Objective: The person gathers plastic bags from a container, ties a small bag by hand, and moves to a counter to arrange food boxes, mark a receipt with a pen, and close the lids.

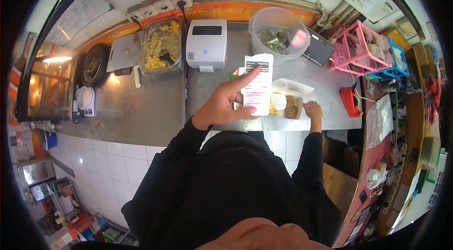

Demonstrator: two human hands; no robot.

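A printed paper slip [258,90] with pink marks is held up in my left hand [225,101], its index finger lying across the front and the thumb at the lower edge. Behind the slip, an open white food box [306,90] rests on the metal counter, with white rice [279,102], a brown piece of food [291,107] and some yellow food inside. My right hand [313,110] is at the box's right side, fingers closed near its edge. What those fingers hold, if anything, is too small to tell.
A white label printer [206,44] and a clear tub of yellow food [161,47] stand at the back. Further right are a round clear bowl [257,28] with greens, a tablet [319,48], a pink basket [357,47] and a red container [349,102].
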